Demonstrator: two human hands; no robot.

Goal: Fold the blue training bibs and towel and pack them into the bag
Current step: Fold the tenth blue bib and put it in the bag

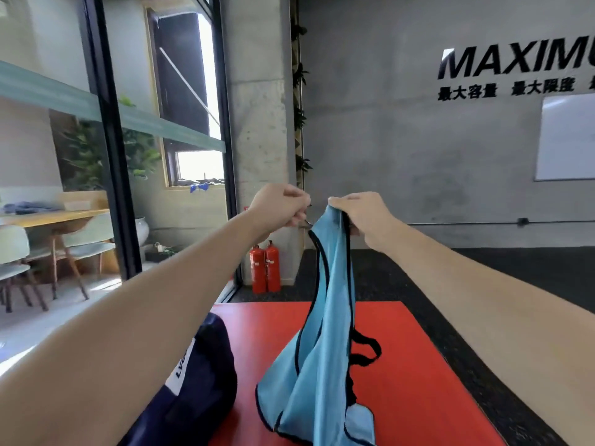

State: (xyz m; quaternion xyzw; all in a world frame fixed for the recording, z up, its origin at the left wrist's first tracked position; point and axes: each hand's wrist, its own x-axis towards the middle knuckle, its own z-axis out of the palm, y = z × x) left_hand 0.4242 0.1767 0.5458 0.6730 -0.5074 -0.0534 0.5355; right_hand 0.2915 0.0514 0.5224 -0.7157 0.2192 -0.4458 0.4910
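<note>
With the right hand point(360, 217) pinching the top of the blue bib point(322, 349) hanging over the red mat point(418, 365) and the left hand point(280, 206) seemingly pinching its dark trim, spread both shoulders level before folding toward the bag point(193, 381).

The bib point(325, 349) is light blue, edged all round with black trim. The desk point(415, 375) under it is bright red. The bag point(199, 391) is dark navy with a white panel carrying dark lettering. Two fire extinguishers point(266, 268) are red, against a grey concrete wall point(402, 140) bearing black lettering.
</note>
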